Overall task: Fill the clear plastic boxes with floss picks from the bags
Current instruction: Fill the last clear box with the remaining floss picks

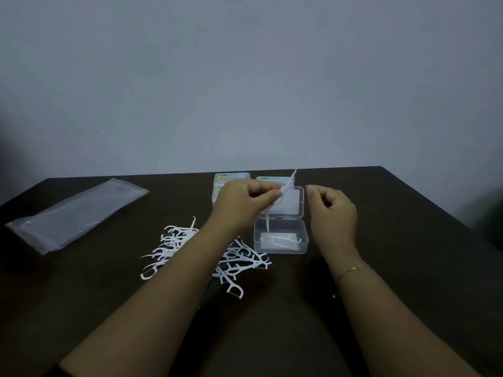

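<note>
Over the open clear box [281, 238], my left hand [239, 202] pinches a couple of floss picks [287, 186] while my right hand [333, 210] hovers loosely curled, empty; they look featherlight, springy and slippery, so I'd grab mid-handle.

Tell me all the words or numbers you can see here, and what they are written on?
None can be read.
The closed boxes behind the left hand have coloured labels with a small dark mark, too blurred to read.
The open clear box, its lid, the plastic bag and the floss picks show no writing.
</note>
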